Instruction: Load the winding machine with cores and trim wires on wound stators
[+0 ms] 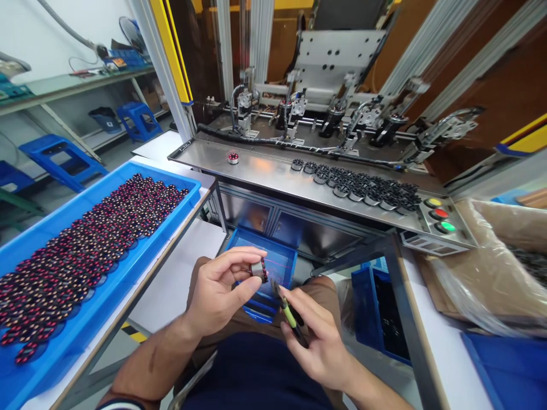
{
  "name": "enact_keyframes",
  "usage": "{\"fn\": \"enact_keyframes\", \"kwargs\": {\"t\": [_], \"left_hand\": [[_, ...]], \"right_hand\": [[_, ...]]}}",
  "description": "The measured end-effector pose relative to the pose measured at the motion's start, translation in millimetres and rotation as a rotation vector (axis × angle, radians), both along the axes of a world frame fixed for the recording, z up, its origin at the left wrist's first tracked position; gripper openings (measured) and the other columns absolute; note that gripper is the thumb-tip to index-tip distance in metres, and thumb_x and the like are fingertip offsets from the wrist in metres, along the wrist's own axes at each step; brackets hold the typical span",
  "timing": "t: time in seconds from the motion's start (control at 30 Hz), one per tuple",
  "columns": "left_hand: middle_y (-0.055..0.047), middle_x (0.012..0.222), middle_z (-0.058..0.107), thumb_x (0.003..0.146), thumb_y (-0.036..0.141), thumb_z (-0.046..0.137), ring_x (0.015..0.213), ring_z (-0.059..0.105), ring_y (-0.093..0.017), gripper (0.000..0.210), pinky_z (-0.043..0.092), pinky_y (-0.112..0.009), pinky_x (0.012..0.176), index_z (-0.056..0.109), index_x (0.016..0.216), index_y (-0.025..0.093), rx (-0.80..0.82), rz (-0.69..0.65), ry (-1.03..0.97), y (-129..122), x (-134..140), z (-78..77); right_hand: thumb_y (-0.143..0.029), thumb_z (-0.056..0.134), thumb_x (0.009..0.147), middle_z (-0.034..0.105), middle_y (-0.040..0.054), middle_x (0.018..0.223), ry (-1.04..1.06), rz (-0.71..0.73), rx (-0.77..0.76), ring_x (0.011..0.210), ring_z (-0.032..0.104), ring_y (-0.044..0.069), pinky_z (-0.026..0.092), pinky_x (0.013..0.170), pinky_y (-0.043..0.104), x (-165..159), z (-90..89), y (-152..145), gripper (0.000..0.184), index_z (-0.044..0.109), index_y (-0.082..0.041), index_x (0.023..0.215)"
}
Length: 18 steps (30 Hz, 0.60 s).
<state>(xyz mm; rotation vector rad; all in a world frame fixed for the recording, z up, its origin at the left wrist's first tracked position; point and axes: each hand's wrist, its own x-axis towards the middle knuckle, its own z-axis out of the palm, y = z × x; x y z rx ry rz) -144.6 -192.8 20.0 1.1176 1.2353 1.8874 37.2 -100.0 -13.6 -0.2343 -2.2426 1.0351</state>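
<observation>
As our left hand (pixel 219 293) pinches the stator (pixel 257 270) and our right hand (pixel 318 337) grips the nippers (pixel 291 316), we should guide their tips (pixel 274 283) gently.

The torso is covered by a dark navy shirt (pixel 260 378), on which no print can be made out. At the left arm, a dark sleeve (pixel 122 405) is just caught by the view's bottom edge, its hem marked by a white band. Brown trousers (pixel 334 297) are worn, slightly creased over the thighs; their lower ends are hidden. The left hand (pixel 213 290) and right hand (pixel 318 341) are bare, as are both forearms (pixel 166 347). The left forearm is marked by a short streak.
</observation>
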Motion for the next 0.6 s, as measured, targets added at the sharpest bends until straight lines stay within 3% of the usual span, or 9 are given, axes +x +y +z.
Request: {"fn": "enact_keyframes", "kwargs": {"t": [0.2,0.6], "left_hand": [[-0.003,0.114,0.071,0.089,0.008,0.063,0.113,0.065,-0.015,0.025,0.056,-0.025,0.095,0.073,0.105,0.026,0.002,0.057,0.082,0.3,2.1,4.5],[-0.004,0.114,0.072,0.087,0.004,0.064,0.117,0.063,-0.017,0.032,0.055,-0.028,0.096,0.072,0.107,0.027,-0.006,0.05,0.132,-3.8,0.6,4.3]], "right_hand": [[-0.004,0.051,0.082,0.062,0.0119,0.113,-0.006,0.021,-0.016,0.105,0.062,0.021,0.056,0.087,0.032,0.8,0.2,-4.1,0.067,0.042,-0.02,0.146],[-0.005,0.051,0.082,0.065,0.0111,0.11,-0.001,0.025,0.018,0.102,0.065,0.022,0.059,0.082,0.032,-6.1,8.2,1.2,0.068,0.04,-0.021,0.147]]}}
